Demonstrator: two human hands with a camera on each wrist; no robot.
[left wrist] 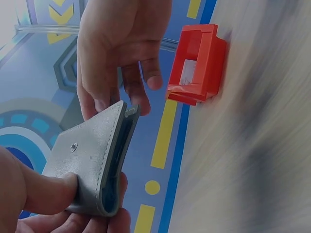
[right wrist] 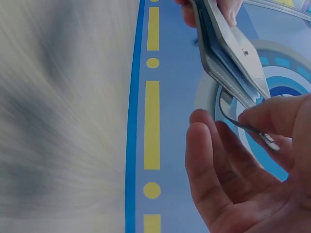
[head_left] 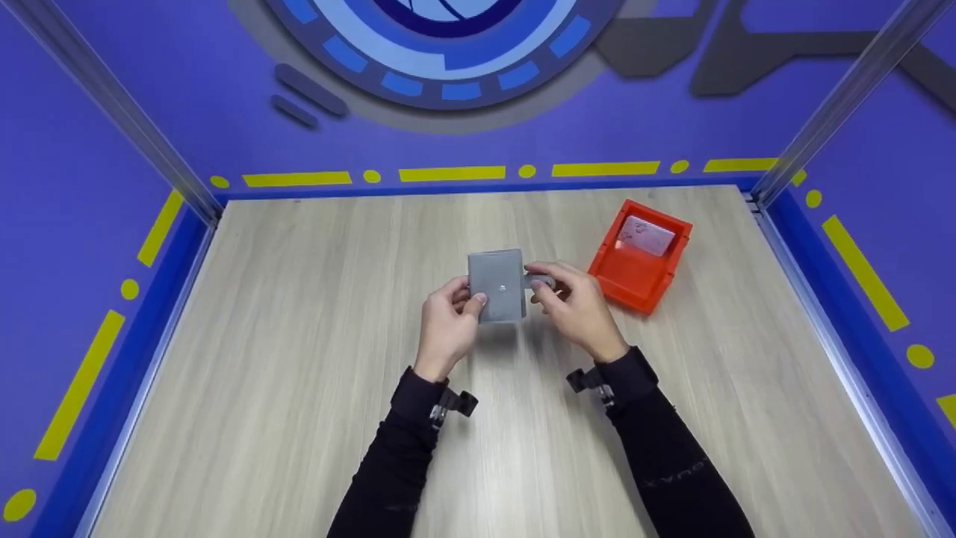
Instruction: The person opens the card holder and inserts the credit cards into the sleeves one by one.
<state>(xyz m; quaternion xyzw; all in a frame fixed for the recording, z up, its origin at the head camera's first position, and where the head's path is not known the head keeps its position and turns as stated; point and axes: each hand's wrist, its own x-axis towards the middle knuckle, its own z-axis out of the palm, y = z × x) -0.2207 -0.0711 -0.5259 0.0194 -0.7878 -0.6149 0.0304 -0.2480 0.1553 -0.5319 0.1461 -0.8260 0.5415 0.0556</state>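
A small grey wallet (head_left: 496, 284) with a metal snap stud on its front is held up above the table. My left hand (head_left: 449, 323) grips its left edge, thumb on the front face and fingers behind. On the other side, my right hand (head_left: 579, 308) pinches the wallet's closure strap (right wrist: 238, 124) between thumb and finger, and the strap stands out from the wallet's edge. In the right wrist view the wallet (right wrist: 231, 53) is slightly parted along its edge, showing inner layers. The remaining right fingers (right wrist: 199, 150) are extended away from it.
A red open bin (head_left: 635, 291) sits at the right rear of the table, with a whitish card (head_left: 647, 236) inside against its far wall. Blue panels with yellow marks (head_left: 452, 174) enclose the wood-patterned table (head_left: 299, 336) at the back and sides.
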